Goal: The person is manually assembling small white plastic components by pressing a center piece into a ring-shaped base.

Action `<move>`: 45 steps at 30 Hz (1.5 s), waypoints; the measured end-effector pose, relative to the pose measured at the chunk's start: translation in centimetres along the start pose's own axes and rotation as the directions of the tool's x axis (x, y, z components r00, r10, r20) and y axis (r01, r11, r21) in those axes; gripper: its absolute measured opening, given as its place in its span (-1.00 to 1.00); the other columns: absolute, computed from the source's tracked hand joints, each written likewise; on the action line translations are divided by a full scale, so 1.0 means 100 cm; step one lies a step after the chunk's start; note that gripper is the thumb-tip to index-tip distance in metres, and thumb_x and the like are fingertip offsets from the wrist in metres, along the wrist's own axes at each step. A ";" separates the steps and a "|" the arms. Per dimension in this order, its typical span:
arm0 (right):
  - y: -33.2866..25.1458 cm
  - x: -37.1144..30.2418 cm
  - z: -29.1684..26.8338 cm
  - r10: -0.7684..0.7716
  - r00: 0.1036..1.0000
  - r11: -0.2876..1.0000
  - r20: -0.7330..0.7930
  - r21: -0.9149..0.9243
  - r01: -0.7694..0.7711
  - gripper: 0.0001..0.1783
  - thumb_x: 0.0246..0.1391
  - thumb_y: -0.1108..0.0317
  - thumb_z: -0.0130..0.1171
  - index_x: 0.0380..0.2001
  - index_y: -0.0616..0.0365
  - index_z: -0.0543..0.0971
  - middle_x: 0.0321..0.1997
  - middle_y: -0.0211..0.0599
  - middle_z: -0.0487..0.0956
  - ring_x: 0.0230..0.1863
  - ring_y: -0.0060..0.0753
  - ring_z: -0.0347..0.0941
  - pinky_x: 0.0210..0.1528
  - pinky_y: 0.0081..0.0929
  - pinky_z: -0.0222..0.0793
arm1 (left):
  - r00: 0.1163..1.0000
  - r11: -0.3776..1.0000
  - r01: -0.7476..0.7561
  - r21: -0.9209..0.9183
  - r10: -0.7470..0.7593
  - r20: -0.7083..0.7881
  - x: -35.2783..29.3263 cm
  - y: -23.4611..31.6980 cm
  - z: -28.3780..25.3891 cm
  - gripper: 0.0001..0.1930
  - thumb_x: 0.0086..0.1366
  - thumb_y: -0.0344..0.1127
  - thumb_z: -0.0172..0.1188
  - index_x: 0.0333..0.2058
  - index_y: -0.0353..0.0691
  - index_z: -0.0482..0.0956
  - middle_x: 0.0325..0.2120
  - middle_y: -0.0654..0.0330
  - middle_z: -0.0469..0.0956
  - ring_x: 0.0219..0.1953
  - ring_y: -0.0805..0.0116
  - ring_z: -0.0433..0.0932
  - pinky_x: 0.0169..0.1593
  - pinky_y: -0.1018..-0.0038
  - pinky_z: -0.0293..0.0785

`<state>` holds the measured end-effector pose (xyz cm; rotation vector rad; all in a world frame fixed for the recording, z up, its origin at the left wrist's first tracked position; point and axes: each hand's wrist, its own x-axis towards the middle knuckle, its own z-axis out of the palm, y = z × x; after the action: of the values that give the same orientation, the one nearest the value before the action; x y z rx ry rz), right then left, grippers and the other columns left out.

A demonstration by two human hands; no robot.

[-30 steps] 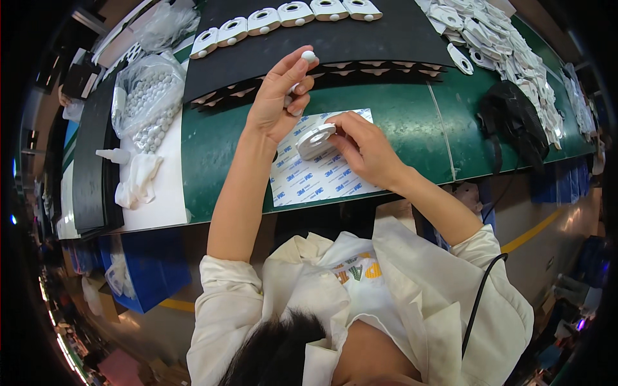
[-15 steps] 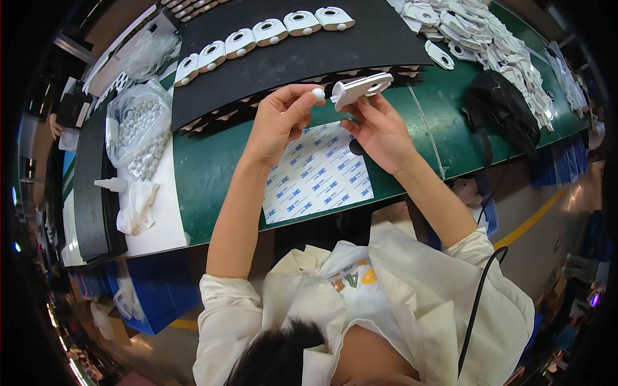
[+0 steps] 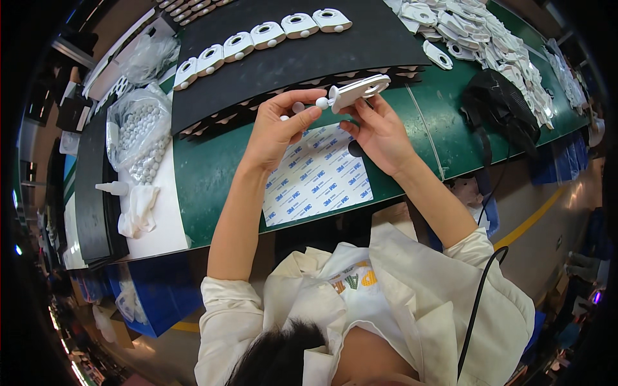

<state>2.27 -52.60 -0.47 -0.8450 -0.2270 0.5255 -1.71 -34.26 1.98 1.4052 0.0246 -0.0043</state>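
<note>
Between the thumb and forefinger of my left hand [image 3: 273, 132] is a small white ball [image 3: 322, 102]. More small white balls show inside the curl of the same hand. My right hand [image 3: 381, 138] grips a flat white plastic part [image 3: 349, 95] with an oval opening at its far end. The ball meets the near left end of this part; whether it is seated there I cannot tell. Both hands are raised over the green table, above a white sheet with blue print [image 3: 315, 186].
Black boards [image 3: 283, 71] are stacked at the back, the top one bearing a row of white parts with balls. To the left are a clear bag of white balls [image 3: 137, 125], a dropper bottle [image 3: 112, 188] and a white glove [image 3: 138, 212]. White parts [image 3: 479, 42] and a black bag [image 3: 502, 106] lie right.
My left hand has brought the white ball rightward against the end of the plastic part. Its fingers have opened somewhat, so more balls show inside. My right hand has hardly moved.
</note>
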 end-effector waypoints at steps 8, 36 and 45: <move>-0.002 -0.002 0.004 0.025 1.000 1.000 0.004 -0.016 -0.025 -0.72 0.19 0.32 -0.10 -0.03 0.04 0.28 -0.15 -0.40 0.43 -0.15 -0.58 0.37 -0.15 -0.53 0.29 | 0.999 0.996 -0.022 0.091 0.026 -0.044 -0.001 0.006 0.007 -0.71 -0.07 -0.43 0.34 -0.29 -0.22 0.61 -0.61 0.42 0.44 -0.59 0.71 0.28 -0.54 0.74 0.16; -0.116 0.190 -0.081 -0.460 0.888 0.156 -0.022 -0.986 0.057 -0.67 0.03 0.20 0.09 -0.23 0.22 0.57 -0.34 -0.32 0.56 -0.37 -0.58 0.39 -0.28 -0.61 0.28 | 0.982 0.894 0.189 -0.406 -0.164 0.096 0.008 -0.004 -0.011 -0.61 0.11 -0.50 0.05 -0.04 -0.31 0.30 -0.37 0.20 0.42 -0.62 0.64 0.24 -0.74 0.78 0.02; -0.155 0.135 -0.148 -0.683 0.724 -0.195 0.096 -0.979 -0.054 -0.71 0.00 0.24 0.10 -0.23 0.15 0.57 -0.30 -0.17 0.58 -0.28 -0.38 0.50 -0.23 -0.51 0.37 | 0.982 0.882 0.189 -0.431 -0.165 0.093 0.008 -0.003 -0.009 -0.71 0.23 -0.32 0.04 -0.09 -0.28 0.33 -0.39 0.20 0.45 -0.64 0.66 0.21 -0.75 0.79 0.01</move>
<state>24.93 -63.58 1.51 -2.3806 -0.3503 -0.7172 -0.88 -33.39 1.55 0.9441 0.1040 -0.1792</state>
